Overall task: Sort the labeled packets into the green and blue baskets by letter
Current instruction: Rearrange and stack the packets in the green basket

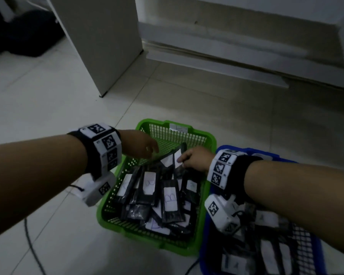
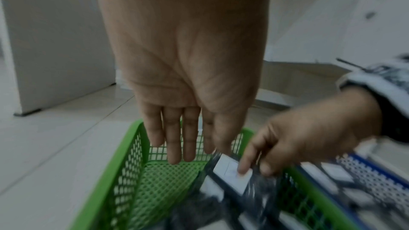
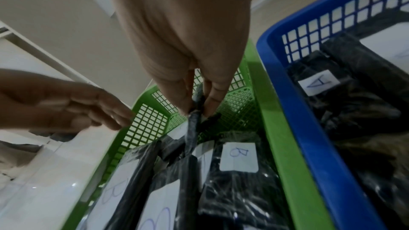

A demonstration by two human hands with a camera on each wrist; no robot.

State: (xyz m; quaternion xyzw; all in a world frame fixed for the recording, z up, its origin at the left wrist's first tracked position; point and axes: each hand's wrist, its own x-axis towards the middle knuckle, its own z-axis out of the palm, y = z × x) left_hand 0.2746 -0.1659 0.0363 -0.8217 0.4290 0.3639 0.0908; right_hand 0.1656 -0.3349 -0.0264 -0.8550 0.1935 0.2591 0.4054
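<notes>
Currently a black packet with a white label is pinched between thumb and fingers of the right hand, held over the far part of the green basket, above the heap of B-labelled packets lying in it. Just to the left, the left hand is held over the basket's far left corner with fingers straight and loosely spread, nothing gripped. To the right, touching the green one, the blue basket is seen holding A-labelled packets on the tiled floor.
</notes>
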